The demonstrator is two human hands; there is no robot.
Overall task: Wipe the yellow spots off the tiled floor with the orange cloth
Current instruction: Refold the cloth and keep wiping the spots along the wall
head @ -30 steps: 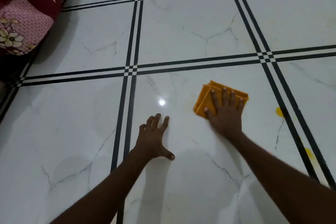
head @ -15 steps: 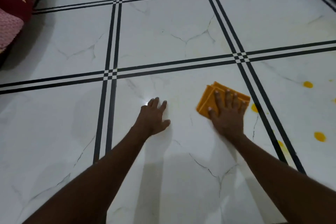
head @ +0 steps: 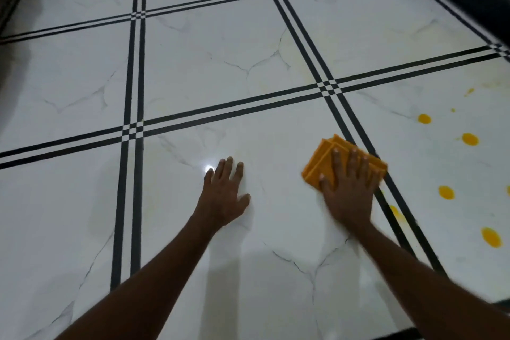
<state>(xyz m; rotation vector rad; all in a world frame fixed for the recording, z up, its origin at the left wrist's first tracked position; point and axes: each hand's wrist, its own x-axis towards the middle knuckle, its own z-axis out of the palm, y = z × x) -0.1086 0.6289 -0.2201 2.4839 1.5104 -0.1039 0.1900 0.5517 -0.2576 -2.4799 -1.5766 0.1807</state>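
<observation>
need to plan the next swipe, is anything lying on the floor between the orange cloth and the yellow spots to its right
Nothing visible does. The right hand presses the orange cloth flat at the black double line; beyond it, bare tile runs to the yellow spots.

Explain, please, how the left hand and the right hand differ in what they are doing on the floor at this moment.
The right hand presses flat on the folded orange cloth; the left hand lies on the bare tiled floor with nothing under it. The right hand sits next to the black tile stripes, close to the yellow spots; the left hand is further from them. Both are palm down with fingers extended.
</observation>
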